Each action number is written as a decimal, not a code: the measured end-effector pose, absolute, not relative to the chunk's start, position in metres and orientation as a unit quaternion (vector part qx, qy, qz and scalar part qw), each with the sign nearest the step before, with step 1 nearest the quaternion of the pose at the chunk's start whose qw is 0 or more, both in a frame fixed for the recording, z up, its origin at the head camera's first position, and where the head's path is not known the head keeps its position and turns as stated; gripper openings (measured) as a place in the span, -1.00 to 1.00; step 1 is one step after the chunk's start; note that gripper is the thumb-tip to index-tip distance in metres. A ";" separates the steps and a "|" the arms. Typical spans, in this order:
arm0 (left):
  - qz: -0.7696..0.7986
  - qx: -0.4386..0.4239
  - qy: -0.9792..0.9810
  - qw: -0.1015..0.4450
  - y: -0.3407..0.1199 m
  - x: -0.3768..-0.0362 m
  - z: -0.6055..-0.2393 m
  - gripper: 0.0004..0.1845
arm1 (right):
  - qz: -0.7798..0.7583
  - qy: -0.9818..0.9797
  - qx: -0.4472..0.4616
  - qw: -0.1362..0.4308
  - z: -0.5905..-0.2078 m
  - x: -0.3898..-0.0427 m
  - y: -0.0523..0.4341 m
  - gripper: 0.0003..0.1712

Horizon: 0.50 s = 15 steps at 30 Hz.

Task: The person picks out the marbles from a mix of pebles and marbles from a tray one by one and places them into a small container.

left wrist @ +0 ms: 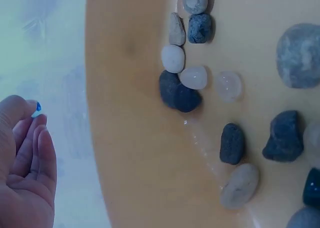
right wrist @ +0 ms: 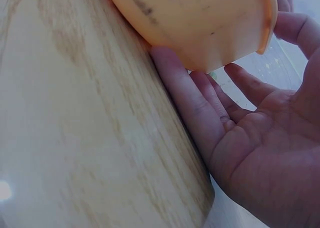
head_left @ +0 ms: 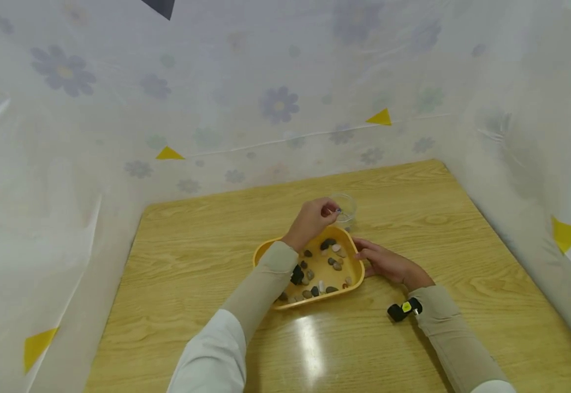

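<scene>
A light wooden tabletop with clear grain fills the lower middle of the head view. A translucent white sheet printed with pale purple flowers rises behind the tabletop and closes in on both its sides. Small yellow triangles dot the sheet above and beside the tabletop. A bright glare lies on the tabletop's near part.

Yellow-orange tray holding grey, black, white and tan pebbles; light wood-grain table; white curtain with pale purple flowers, yellow triangles; fingertip bead possibly blue.
</scene>
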<state>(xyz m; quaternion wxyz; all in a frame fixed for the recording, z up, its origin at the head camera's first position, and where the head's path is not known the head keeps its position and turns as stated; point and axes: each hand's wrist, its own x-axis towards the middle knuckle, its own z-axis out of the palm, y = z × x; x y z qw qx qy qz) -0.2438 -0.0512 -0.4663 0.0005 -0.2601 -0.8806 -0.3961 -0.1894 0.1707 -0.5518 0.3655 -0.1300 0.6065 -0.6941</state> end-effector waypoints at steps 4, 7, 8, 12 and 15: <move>-0.370 -0.258 -0.892 0.003 -0.048 -0.249 -0.474 -0.89 | -0.695 0.605 -0.125 0.369 -0.553 -0.189 0.170 -0.31; -0.349 -0.268 -0.898 0.004 -0.046 -0.251 -0.479 -0.89 | -0.695 0.605 -0.123 0.368 -0.552 -0.188 0.170 -0.31; -0.345 -0.269 -0.899 0.006 -0.046 -0.252 -0.481 -0.89 | -0.695 0.605 -0.123 0.368 -0.552 -0.188 0.170 -0.31; -0.338 -0.272 -0.901 0.012 -0.045 -0.253 -0.482 -0.85 | -0.695 0.606 -0.125 0.366 -0.550 -0.189 0.170 -0.31; -0.344 -0.277 -0.897 0.012 -0.047 -0.253 -0.484 -0.79 | -0.695 0.606 -0.123 0.367 -0.549 -0.189 0.171 -0.31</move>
